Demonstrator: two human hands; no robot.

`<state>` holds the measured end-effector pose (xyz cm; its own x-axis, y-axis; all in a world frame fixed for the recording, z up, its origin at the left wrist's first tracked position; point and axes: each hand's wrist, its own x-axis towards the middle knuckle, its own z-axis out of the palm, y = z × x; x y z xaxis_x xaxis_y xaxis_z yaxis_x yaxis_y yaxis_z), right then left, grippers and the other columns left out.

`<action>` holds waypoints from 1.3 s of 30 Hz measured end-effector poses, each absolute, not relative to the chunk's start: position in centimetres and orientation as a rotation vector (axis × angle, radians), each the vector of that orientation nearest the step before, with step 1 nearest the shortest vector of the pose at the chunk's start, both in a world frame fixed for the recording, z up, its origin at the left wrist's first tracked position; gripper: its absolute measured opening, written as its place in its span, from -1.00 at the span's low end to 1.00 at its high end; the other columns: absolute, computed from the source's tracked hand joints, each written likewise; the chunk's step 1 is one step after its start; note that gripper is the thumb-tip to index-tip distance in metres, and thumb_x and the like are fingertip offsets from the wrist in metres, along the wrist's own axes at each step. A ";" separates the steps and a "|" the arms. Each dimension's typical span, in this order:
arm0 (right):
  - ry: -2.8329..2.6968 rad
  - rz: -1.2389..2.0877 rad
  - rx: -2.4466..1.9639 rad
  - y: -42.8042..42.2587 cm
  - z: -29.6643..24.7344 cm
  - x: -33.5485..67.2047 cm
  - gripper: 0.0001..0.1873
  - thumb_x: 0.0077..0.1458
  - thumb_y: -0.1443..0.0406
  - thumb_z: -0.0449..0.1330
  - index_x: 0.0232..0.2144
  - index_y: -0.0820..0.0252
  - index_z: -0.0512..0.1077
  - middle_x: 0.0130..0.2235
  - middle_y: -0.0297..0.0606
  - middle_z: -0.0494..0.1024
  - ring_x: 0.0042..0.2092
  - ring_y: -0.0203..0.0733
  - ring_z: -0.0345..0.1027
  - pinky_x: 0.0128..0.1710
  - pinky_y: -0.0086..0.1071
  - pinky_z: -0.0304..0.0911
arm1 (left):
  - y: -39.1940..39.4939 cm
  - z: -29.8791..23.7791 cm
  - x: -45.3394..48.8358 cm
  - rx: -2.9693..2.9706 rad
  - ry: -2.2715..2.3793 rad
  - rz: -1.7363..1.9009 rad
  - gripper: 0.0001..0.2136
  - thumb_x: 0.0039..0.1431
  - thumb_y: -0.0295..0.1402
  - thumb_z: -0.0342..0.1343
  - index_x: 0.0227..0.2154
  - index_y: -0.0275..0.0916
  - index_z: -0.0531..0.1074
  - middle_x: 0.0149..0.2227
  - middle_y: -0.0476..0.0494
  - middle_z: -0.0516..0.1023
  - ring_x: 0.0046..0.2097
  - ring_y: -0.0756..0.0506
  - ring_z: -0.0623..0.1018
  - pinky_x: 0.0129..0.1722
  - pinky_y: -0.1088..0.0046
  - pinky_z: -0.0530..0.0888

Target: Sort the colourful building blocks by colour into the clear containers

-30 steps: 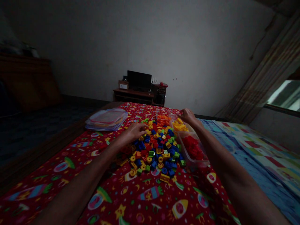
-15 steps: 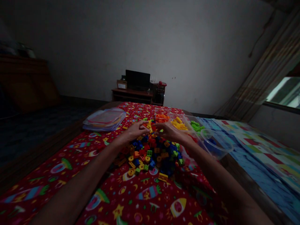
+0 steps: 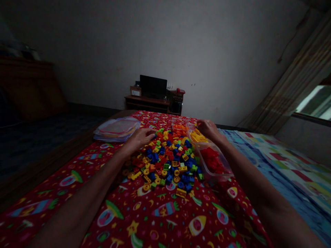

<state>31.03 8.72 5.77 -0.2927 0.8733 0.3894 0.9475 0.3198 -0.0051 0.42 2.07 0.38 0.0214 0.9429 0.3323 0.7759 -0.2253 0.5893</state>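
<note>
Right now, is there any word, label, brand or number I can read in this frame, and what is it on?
No text can be read in this frame.
Small box beside the dark screen: a pale label, too small and blurred to read.
Red cloth: only rockets, stars and planets, no letters.
Bricks and clear tubs: no marking visible.

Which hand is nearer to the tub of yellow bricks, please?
Right. The right hand is at the tub of yellow bricks; the left hand is across the brick pile from it.
</note>
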 end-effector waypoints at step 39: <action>-2.426 0.048 -1.097 5.2 2.5 26.0 -0.80 0.09 0.32 0.10 -0.25 0.29 0.43 -0.39 -0.25 0.49 -0.41 -0.33 0.25 -0.41 -0.49 0.05 | 2.1 -1.2 1.7 1.761 1.444 1.051 -0.53 0.03 -0.11 0.02 -0.08 -0.33 0.45 -0.34 -0.15 0.60 -0.38 -0.13 0.60 -0.44 0.42 0.50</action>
<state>26.02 5.17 2.48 -0.5675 0.7167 0.4054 0.7001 0.6791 -0.2206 1.74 2.12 -1.19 0.0839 0.9780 0.1909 0.4822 -0.2074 0.8511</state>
